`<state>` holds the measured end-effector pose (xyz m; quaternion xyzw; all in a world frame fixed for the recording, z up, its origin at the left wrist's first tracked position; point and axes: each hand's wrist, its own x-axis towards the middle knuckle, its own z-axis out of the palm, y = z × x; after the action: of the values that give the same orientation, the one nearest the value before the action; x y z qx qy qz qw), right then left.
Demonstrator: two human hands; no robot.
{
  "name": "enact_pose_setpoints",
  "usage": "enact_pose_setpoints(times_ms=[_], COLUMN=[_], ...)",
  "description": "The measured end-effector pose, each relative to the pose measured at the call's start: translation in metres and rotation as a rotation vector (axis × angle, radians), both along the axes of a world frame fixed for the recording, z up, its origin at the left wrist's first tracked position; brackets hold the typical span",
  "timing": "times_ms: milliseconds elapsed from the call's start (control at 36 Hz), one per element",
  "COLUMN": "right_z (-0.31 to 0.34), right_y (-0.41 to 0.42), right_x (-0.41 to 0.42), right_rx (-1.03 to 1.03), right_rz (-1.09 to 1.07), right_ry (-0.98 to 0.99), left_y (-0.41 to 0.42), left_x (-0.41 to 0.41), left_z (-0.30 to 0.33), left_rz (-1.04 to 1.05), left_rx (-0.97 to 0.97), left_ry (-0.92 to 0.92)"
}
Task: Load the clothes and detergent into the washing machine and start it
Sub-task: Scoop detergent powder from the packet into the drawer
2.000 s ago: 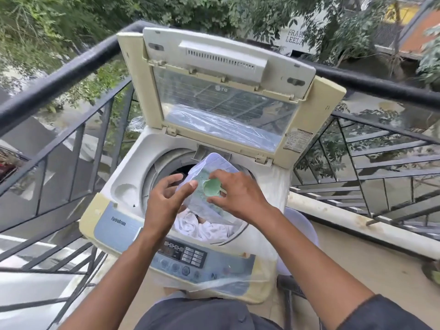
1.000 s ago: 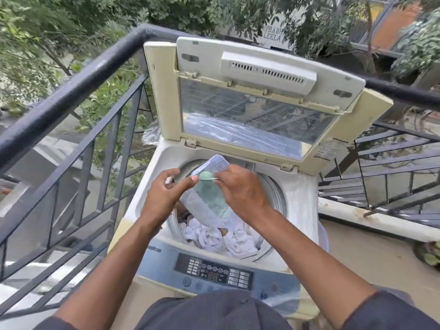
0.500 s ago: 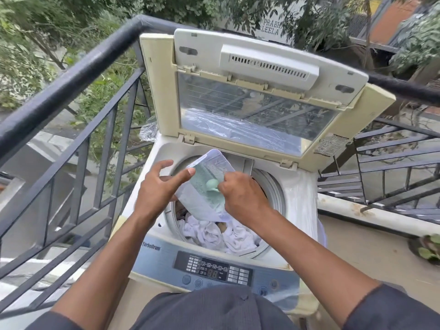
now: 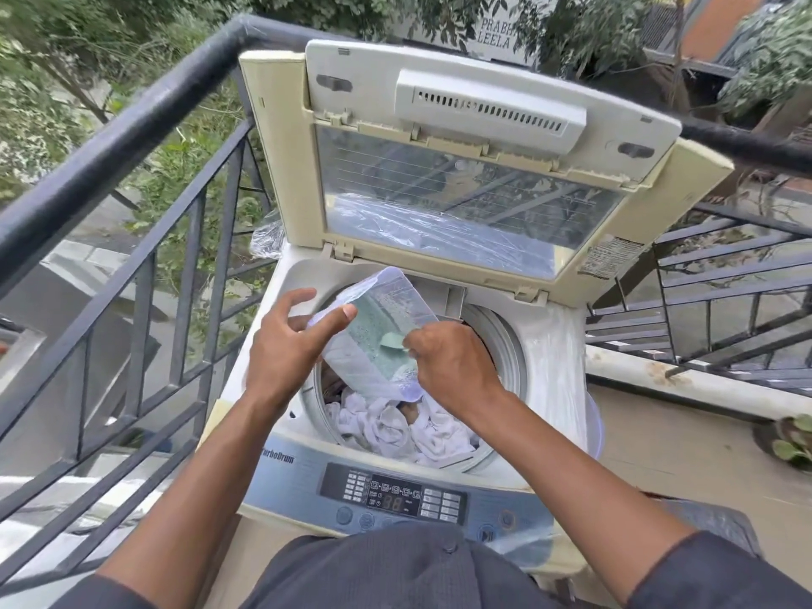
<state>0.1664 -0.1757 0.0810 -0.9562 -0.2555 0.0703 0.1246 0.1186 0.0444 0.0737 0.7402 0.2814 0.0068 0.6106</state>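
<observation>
While left hand [image 4: 285,349] grips clear detergent tub [image 4: 373,327] over drum, right hand [image 4: 448,367] fingers pinch green scoop [image 4: 392,340] inside: detergent step. White clothes [image 4: 395,426] already loaded. Next likely: lift scoop, tip over clothes.

Both hands, left [image 4: 281,353] and right [image 4: 452,367], hold a clear detergent container [image 4: 373,331] over white clothes [image 4: 408,426] in the drum.

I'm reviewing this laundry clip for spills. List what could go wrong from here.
1. The left hand holds the tilted detergent container by its edge only; it may slip into the drum.
2. The right hand digs in with a green scoop; powder could scatter onto the washing machine rim instead of the white clothes.
</observation>
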Motion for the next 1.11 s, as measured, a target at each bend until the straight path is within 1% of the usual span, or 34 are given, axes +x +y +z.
enact_pose_setpoints(times_ms=[139, 250, 417, 583, 722, 889, 972, 1111], right_z=[-0.004, -0.008, -0.007, -0.002, -0.003, -0.005, -0.008, -0.015], right_y=[0.002, 0.002, 0.009, 0.004, -0.006, -0.017, -0.021, -0.024], right_x=[-0.002, -0.004, -0.012, -0.004, 0.003, 0.005, 0.004, 0.005], right_rx=[0.112, 0.169, 0.253, 0.375, 0.601, 0.838, 0.908, 0.931], right_rz=[-0.107, -0.144, -0.191, -0.356, -0.57, -0.712, -0.756, -0.81], right_ry=[0.128, 0.143, 0.216, 0.366, 0.513, 0.613, 0.616, 0.585], left_y=[-0.004, -0.01, -0.015, -0.008, -0.002, -0.003, -0.004, -0.006], left_x=[-0.002, -0.002, -0.001, -0.001, -0.002, -0.002, -0.002, -0.002], left_z=[-0.002, -0.002, -0.003, -0.006, -0.012, -0.021, -0.026, -0.034], left_rz=[0.015, 0.011, 0.0, 0.004, 0.041, 0.088, 0.114, 0.152], left_rx=[0.04, 0.066, 0.099, 0.038, -0.046, -0.093, -0.109, -0.129], left_ry=[0.009, 0.004, -0.016, -0.017, -0.013, 0.006, 0.017, 0.061])
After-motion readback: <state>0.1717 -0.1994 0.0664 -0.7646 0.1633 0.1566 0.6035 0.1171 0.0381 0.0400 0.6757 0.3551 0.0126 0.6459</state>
